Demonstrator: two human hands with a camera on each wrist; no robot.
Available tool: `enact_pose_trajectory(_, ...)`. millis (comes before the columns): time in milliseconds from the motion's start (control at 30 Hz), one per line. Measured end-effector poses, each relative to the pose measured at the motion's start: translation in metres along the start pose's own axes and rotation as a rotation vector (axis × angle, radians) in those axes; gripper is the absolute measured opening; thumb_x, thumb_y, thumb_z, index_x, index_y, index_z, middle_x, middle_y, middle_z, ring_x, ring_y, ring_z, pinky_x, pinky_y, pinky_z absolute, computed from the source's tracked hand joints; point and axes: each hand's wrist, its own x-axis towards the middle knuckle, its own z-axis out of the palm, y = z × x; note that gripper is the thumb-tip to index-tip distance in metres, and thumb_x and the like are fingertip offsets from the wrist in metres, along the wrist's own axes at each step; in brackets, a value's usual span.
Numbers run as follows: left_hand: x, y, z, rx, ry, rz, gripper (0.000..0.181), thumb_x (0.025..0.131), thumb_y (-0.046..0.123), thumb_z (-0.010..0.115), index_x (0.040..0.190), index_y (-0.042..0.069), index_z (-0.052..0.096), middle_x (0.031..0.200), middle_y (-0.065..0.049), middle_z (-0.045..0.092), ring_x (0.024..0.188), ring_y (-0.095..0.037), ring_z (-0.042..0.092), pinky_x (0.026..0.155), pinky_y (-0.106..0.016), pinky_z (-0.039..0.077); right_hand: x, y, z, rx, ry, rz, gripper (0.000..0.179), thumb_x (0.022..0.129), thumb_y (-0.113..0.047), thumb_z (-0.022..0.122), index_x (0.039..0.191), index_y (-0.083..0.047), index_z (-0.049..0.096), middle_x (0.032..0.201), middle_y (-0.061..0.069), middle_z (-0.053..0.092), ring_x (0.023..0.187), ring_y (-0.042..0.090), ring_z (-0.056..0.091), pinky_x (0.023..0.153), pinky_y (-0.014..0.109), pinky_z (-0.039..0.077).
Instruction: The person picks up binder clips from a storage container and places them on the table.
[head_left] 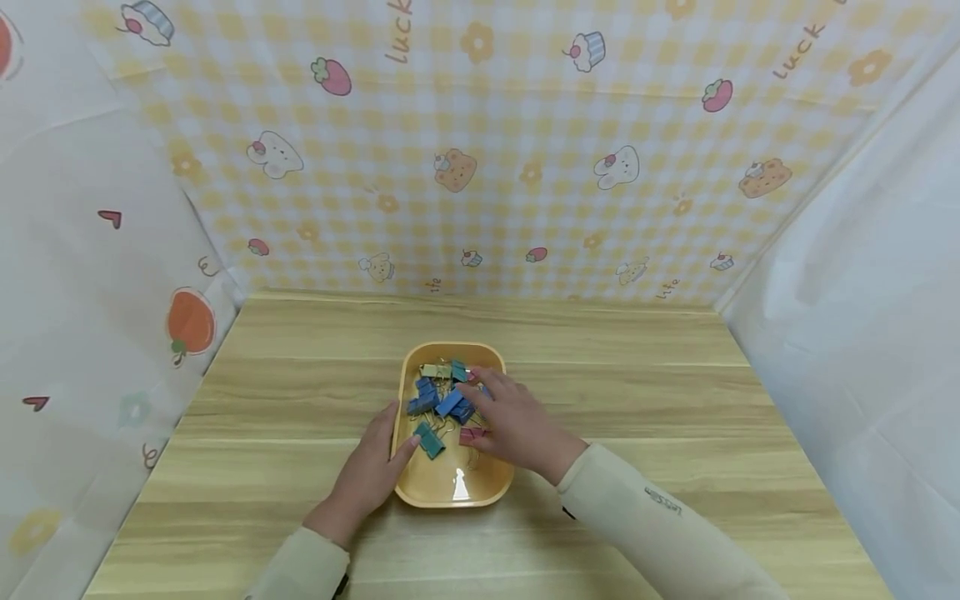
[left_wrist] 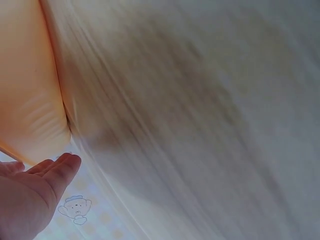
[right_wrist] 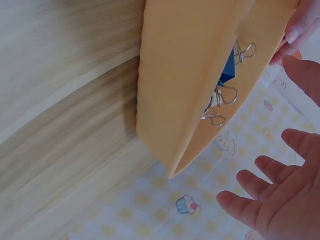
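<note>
A yellow plastic tray point(head_left: 487, 487) stands on the table with several binder clips in it. Among them are a green binder clip point(head_left: 431, 441) near the left wall, a blue binder clip point(head_left: 450, 402) in the middle, a pink binder clip point(head_left: 470, 436) and a pale yellow binder clip point(head_left: 436, 371). My left hand point(head_left: 367, 467) holds the tray's left side, thumb over the rim, other fingers along the outer wall. Over the right side hovers my right hand point(head_left: 525, 429), partly covering the clips. Its fingers point(right_wrist: 272, 167) are spread and hold nothing in the right wrist view.
The wood-grain table point(head_left: 637, 367) extends around the tray. A yellow checked cloth point(head_left: 510, 208) with cartoon prints rises behind it, and white cloths hang along the left point(head_left: 75, 317) and right point(head_left: 847, 275) sides.
</note>
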Motion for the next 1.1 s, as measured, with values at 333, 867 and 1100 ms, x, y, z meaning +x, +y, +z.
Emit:
enact_pose_trajectory(333,0.001,-0.003,0.002,0.0,-0.001,-0.01,0.071,0.101,0.035,0.048,0.154,0.003,0.014,0.155,-0.024,0.023,0.142,-0.043,0.024,0.112,-0.057,0.024,0.012,-0.008,-0.002,-0.063,-0.031,-0.071,0.064,0.087,-0.034,0.071,0.143,-0.015,0.047,0.146,0.013,0.041,0.136,0.031,0.039,0.097,0.052,0.047)
enact_pose_trajectory(867,0.001,-0.004,0.002,0.018,-0.002,-0.021,0.07,0.102,0.036,0.048,0.154,0.004,0.014,0.154,-0.025,0.025,0.14,-0.043,0.026,0.111,-0.057,0.027,0.037,-0.023,0.007,-0.088,-0.262,-0.076,0.067,0.084,-0.027,0.071,0.145,-0.022,0.044,0.146,0.007,0.044,0.134,0.023,0.042,0.103,0.051,0.042)
enact_pose_trajectory(1100,0.001,-0.004,0.002,0.032,0.003,-0.016,0.07,0.101,0.036,0.048,0.154,0.004,0.015,0.153,-0.026,0.027,0.139,-0.043,0.028,0.109,-0.058,0.029,0.045,-0.032,0.013,-0.115,-0.349,-0.093,0.066,0.086,-0.031,0.072,0.146,-0.023,0.045,0.147,0.003,0.044,0.135,0.025,0.042,0.104,0.045,0.042)
